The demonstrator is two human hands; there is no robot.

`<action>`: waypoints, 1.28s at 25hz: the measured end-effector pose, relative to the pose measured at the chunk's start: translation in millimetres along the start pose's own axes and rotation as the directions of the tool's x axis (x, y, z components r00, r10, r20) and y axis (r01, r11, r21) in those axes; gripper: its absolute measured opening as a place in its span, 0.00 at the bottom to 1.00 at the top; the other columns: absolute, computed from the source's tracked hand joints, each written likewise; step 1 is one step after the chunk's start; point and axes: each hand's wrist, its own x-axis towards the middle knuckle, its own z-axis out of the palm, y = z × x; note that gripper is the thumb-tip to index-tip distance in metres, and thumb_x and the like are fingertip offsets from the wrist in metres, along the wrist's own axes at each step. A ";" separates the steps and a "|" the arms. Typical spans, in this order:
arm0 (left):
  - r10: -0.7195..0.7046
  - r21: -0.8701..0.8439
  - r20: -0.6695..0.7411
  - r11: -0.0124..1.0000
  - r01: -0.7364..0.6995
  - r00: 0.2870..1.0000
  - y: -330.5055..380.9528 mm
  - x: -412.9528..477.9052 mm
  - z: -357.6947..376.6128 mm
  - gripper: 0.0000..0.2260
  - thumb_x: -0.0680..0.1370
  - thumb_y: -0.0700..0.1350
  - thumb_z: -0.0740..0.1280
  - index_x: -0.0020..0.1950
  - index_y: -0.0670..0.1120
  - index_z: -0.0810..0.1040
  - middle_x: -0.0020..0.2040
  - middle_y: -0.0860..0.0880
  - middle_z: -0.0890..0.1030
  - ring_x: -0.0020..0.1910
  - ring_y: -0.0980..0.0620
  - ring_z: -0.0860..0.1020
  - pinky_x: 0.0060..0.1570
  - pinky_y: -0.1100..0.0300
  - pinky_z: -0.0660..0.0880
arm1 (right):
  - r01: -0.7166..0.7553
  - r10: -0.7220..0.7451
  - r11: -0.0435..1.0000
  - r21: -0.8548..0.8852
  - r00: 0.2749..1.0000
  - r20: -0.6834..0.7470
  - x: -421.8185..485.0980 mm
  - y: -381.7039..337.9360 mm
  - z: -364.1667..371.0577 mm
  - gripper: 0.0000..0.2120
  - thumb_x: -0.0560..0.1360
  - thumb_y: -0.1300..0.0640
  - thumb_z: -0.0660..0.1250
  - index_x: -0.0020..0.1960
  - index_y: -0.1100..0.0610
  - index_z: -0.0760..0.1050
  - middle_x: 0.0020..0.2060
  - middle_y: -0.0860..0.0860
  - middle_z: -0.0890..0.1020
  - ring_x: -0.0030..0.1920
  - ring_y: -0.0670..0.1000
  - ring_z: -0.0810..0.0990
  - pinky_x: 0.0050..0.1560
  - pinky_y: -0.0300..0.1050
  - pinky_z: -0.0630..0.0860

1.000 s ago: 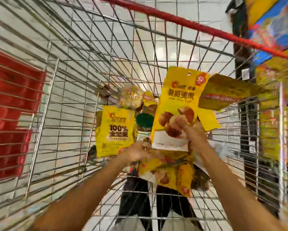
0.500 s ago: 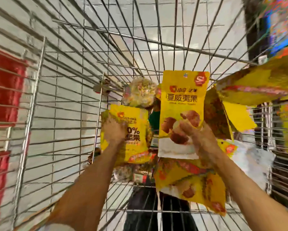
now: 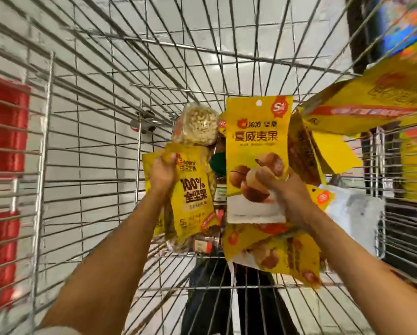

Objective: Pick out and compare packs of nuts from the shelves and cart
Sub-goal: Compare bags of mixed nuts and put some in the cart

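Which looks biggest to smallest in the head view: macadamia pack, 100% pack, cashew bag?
1. macadamia pack
2. 100% pack
3. cashew bag, farther from the camera, so true size unsure

In the silver wire cart (image 3: 139, 165), the tall yellow foil macadamia pack (image 3: 258, 146) stands at centre, with the smaller yellow foil pack marked 100% (image 3: 193, 194) just beside it at nine o'clock. Behind them, at eleven, lies the clear plastic bag of cashews (image 3: 199, 126). At six, a crumpled yellow foil pack (image 3: 275, 252) lies underneath.
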 end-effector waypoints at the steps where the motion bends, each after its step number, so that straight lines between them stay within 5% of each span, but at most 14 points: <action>1: 0.030 -0.032 0.031 0.999 -0.029 0.999 17.2 -7.5 -10.7 0.15 0.80 0.47 0.61 0.57 0.35 0.76 0.50 0.35 0.81 0.47 0.46 0.80 0.36 0.59 0.68 | 0.023 -0.023 1.000 0.000 0.999 -0.027 -6.3 -13.2 2.2 0.24 0.62 0.45 0.75 0.55 0.51 0.77 0.50 0.51 0.84 0.53 0.53 0.82 0.56 0.54 0.76; 4: 0.154 -0.123 0.083 0.982 -0.143 0.985 80.5 -44.4 -58.1 0.15 0.80 0.47 0.61 0.55 0.35 0.77 0.46 0.39 0.81 0.35 0.56 0.76 0.31 0.67 0.69 | 0.149 -0.143 0.988 0.044 0.981 -0.129 -43.2 -70.1 4.2 0.27 0.61 0.46 0.72 0.57 0.55 0.75 0.51 0.52 0.82 0.52 0.52 0.81 0.57 0.51 0.75; 7: 0.272 -0.170 0.081 0.952 -0.255 0.959 142.9 -88.5 -105.7 0.15 0.79 0.50 0.63 0.56 0.40 0.76 0.53 0.40 0.80 0.50 0.45 0.78 0.51 0.57 0.74 | 0.239 -0.229 0.969 0.071 0.965 -0.127 -95.2 -115.4 -7.4 0.22 0.62 0.44 0.75 0.50 0.53 0.75 0.44 0.48 0.82 0.42 0.46 0.83 0.47 0.48 0.77; 9: 0.436 -0.204 0.079 0.887 -0.414 0.896 191.4 -125.2 -132.6 0.09 0.77 0.51 0.65 0.45 0.46 0.77 0.41 0.50 0.81 0.40 0.53 0.78 0.42 0.60 0.74 | 0.350 -0.313 0.920 0.177 0.928 -0.204 -144.3 -137.9 -24.6 0.25 0.58 0.41 0.77 0.49 0.52 0.75 0.41 0.50 0.83 0.45 0.52 0.84 0.47 0.53 0.78; 11: 0.608 -0.235 0.103 0.784 -0.575 0.787 237.2 -170.3 -144.4 0.10 0.76 0.50 0.67 0.37 0.47 0.76 0.28 0.57 0.79 0.29 0.62 0.75 0.32 0.65 0.72 | 0.502 -0.399 0.812 0.299 0.850 -0.345 -197.5 -147.3 -46.4 0.22 0.60 0.43 0.76 0.50 0.50 0.77 0.48 0.58 0.83 0.51 0.62 0.81 0.54 0.60 0.77; 15: 0.815 -0.450 0.183 0.566 -0.691 0.549 306.0 -282.1 -119.6 0.08 0.76 0.45 0.68 0.36 0.49 0.76 0.26 0.62 0.79 0.26 0.67 0.76 0.29 0.70 0.72 | 0.564 -0.314 0.799 0.209 0.688 -0.654 -301.8 -148.2 -99.8 0.44 0.39 0.22 0.69 0.43 0.51 0.76 0.48 0.55 0.82 0.44 0.50 0.83 0.49 0.50 0.80; 19: 0.920 -0.589 0.290 0.389 -0.708 0.264 329.1 -415.9 -63.4 0.09 0.76 0.48 0.67 0.35 0.50 0.78 0.28 0.65 0.80 0.28 0.69 0.76 0.27 0.73 0.72 | 0.766 -0.302 0.619 0.173 0.435 -0.848 -417.9 -108.8 -153.1 0.28 0.57 0.29 0.71 0.46 0.49 0.80 0.59 0.63 0.78 0.60 0.65 0.75 0.61 0.63 0.70; 22: 0.939 -0.675 0.326 0.311 -0.669 0.107 318.0 -513.2 -12.6 0.07 0.77 0.50 0.66 0.40 0.51 0.78 0.32 0.65 0.81 0.32 0.69 0.78 0.34 0.70 0.75 | 0.760 -0.149 0.631 0.156 0.316 -0.937 -505.5 -51.4 -200.2 0.48 0.48 0.27 0.72 0.57 0.57 0.74 0.55 0.59 0.79 0.57 0.63 0.77 0.60 0.68 0.71; 25: 0.934 -0.737 0.357 0.272 -0.618 -0.014 287.3 -607.1 38.0 0.09 0.78 0.50 0.64 0.39 0.53 0.78 0.32 0.63 0.81 0.32 0.66 0.77 0.35 0.69 0.75 | 0.758 -0.110 0.643 0.108 0.231 -0.967 -588.4 19.3 -245.1 0.50 0.47 0.26 0.73 0.59 0.57 0.73 0.51 0.57 0.80 0.52 0.60 0.79 0.57 0.64 0.75; 28: 0.918 -0.767 0.390 0.281 -0.577 -0.071 246.4 -693.4 90.9 0.10 0.79 0.47 0.64 0.37 0.52 0.76 0.28 0.67 0.79 0.28 0.70 0.75 0.30 0.74 0.71 | 0.819 -0.063 0.568 0.086 0.147 -0.987 -658.1 86.7 -280.8 0.44 0.50 0.29 0.75 0.57 0.54 0.74 0.53 0.56 0.81 0.53 0.60 0.80 0.58 0.63 0.74; 32: 0.852 -0.768 0.496 0.341 -0.542 -0.167 202.8 -771.8 152.1 0.07 0.78 0.47 0.65 0.41 0.49 0.79 0.31 0.61 0.82 0.31 0.67 0.79 0.32 0.71 0.74 | 0.893 -0.061 0.449 -0.028 0.000 -0.998 -717.6 144.4 -317.5 0.18 0.65 0.37 0.70 0.48 0.47 0.79 0.61 0.66 0.76 0.60 0.70 0.75 0.62 0.69 0.68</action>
